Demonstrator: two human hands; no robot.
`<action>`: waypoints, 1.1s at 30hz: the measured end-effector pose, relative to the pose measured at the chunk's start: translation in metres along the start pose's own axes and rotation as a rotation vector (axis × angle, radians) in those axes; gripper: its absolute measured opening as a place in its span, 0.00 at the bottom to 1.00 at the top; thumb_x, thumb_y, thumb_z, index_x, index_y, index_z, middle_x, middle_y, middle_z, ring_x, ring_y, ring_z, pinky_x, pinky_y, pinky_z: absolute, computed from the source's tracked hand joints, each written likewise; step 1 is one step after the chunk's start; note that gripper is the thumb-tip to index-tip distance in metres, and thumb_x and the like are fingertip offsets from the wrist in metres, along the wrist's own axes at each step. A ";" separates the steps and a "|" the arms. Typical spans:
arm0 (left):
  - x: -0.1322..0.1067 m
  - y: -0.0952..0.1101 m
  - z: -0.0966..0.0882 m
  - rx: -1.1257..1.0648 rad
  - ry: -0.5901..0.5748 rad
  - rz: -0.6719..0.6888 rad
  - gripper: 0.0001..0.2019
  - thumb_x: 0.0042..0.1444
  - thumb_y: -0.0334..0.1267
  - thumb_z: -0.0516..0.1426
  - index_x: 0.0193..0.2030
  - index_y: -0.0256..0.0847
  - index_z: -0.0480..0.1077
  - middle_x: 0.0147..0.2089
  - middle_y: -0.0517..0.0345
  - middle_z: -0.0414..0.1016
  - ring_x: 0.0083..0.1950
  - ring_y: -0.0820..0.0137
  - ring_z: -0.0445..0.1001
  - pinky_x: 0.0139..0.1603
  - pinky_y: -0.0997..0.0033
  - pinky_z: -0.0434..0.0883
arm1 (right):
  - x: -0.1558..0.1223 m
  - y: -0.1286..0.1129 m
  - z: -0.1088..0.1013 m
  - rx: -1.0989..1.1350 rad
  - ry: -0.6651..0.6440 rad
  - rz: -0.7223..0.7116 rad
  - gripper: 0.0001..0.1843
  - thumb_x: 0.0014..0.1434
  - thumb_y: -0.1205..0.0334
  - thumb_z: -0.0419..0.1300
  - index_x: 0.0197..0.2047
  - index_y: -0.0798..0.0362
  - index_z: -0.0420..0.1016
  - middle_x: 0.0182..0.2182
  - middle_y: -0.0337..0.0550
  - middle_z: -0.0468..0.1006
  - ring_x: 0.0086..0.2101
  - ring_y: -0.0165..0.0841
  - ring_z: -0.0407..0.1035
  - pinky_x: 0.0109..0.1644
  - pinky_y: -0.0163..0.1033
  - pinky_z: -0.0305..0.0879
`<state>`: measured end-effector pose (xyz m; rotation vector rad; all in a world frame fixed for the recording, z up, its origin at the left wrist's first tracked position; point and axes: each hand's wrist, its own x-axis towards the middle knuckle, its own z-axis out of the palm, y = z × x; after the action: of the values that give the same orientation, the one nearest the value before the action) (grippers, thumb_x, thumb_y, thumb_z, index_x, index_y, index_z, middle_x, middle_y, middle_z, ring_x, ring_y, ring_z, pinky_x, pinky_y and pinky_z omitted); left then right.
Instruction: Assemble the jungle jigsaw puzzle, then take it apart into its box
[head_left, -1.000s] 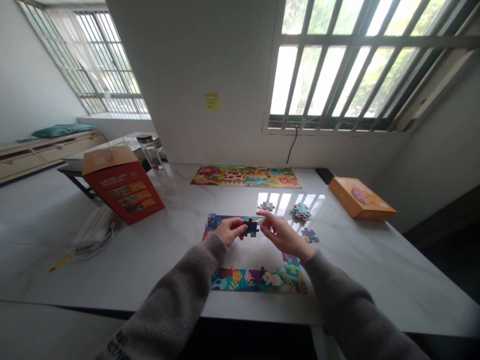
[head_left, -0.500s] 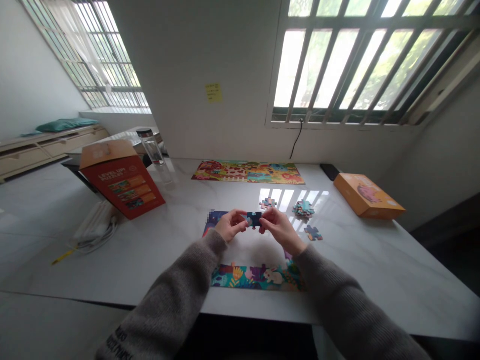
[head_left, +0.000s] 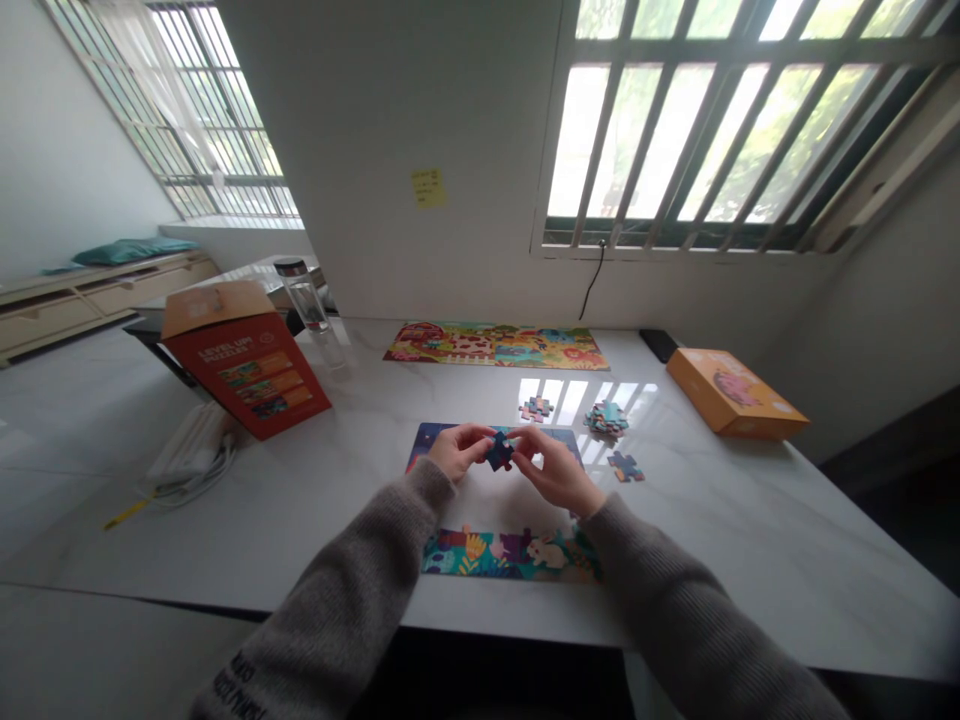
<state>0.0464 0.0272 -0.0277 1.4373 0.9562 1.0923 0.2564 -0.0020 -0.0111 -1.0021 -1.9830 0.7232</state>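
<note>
A dark blue puzzle piece (head_left: 499, 452) is held up in front of the body, over the far edge of a partly assembled puzzle (head_left: 514, 555) whose middle is unfilled. It is pinched between thumb and fingers by the left hand (head_left: 459, 452). At its other side the fingertips of the right hand (head_left: 553, 472) are placed, thumb and forefinger slightly spread; whether the piece is also gripped by them cannot be made out. Beyond the right hand, a loose piece (head_left: 625, 466), a pile of pieces (head_left: 606, 420) and a smaller cluster (head_left: 536, 408) are laid on the white table (head_left: 360, 500). Farther back, a finished puzzle strip (head_left: 497, 346) is set out near the wall (head_left: 465, 270).
</note>
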 end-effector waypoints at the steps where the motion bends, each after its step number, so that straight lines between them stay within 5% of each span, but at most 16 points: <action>1: 0.000 -0.001 -0.001 0.038 -0.018 -0.004 0.21 0.48 0.49 0.67 0.42 0.34 0.78 0.31 0.53 0.79 0.29 0.70 0.73 0.32 0.70 0.71 | 0.000 0.001 -0.001 -0.086 -0.006 -0.015 0.09 0.64 0.63 0.55 0.48 0.50 0.70 0.29 0.39 0.75 0.31 0.33 0.70 0.39 0.40 0.67; 10: -0.006 -0.006 0.000 0.560 -0.167 0.138 0.05 0.53 0.37 0.62 0.33 0.43 0.81 0.27 0.58 0.76 0.27 0.70 0.68 0.31 0.71 0.65 | -0.022 0.015 -0.047 -0.368 0.091 0.000 0.09 0.64 0.64 0.53 0.40 0.51 0.76 0.29 0.42 0.72 0.30 0.34 0.65 0.38 0.40 0.62; 17: -0.008 -0.014 0.005 0.692 -0.200 0.254 0.04 0.53 0.36 0.62 0.34 0.43 0.79 0.34 0.56 0.73 0.29 0.70 0.67 0.35 0.70 0.66 | -0.069 0.065 -0.103 -0.560 0.157 0.252 0.13 0.62 0.57 0.54 0.43 0.53 0.77 0.29 0.43 0.72 0.31 0.37 0.67 0.40 0.42 0.63; 24: -0.009 0.001 0.001 0.581 -0.130 0.217 0.08 0.57 0.39 0.58 0.39 0.41 0.78 0.35 0.55 0.77 0.33 0.68 0.72 0.36 0.69 0.66 | -0.090 0.096 -0.134 -0.586 0.097 0.505 0.24 0.49 0.48 0.66 0.45 0.55 0.77 0.29 0.44 0.72 0.31 0.38 0.69 0.38 0.42 0.67; 30: -0.001 0.008 -0.023 0.348 0.107 0.161 0.12 0.56 0.45 0.59 0.40 0.39 0.79 0.33 0.55 0.79 0.33 0.68 0.73 0.36 0.70 0.68 | -0.087 0.094 -0.129 -0.586 0.117 0.541 0.21 0.40 0.51 0.71 0.34 0.53 0.71 0.31 0.46 0.74 0.32 0.39 0.68 0.35 0.42 0.65; 33: 0.002 0.006 -0.042 0.241 0.179 0.109 0.16 0.54 0.48 0.60 0.40 0.37 0.78 0.31 0.55 0.77 0.32 0.68 0.73 0.36 0.70 0.69 | -0.087 0.089 -0.124 -0.419 0.138 0.546 0.19 0.44 0.51 0.68 0.34 0.50 0.65 0.27 0.39 0.72 0.27 0.34 0.65 0.31 0.39 0.64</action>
<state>0.0068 0.0392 -0.0201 1.6222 1.1798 1.2343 0.4286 -0.0115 -0.0456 -1.8357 -1.7839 0.5006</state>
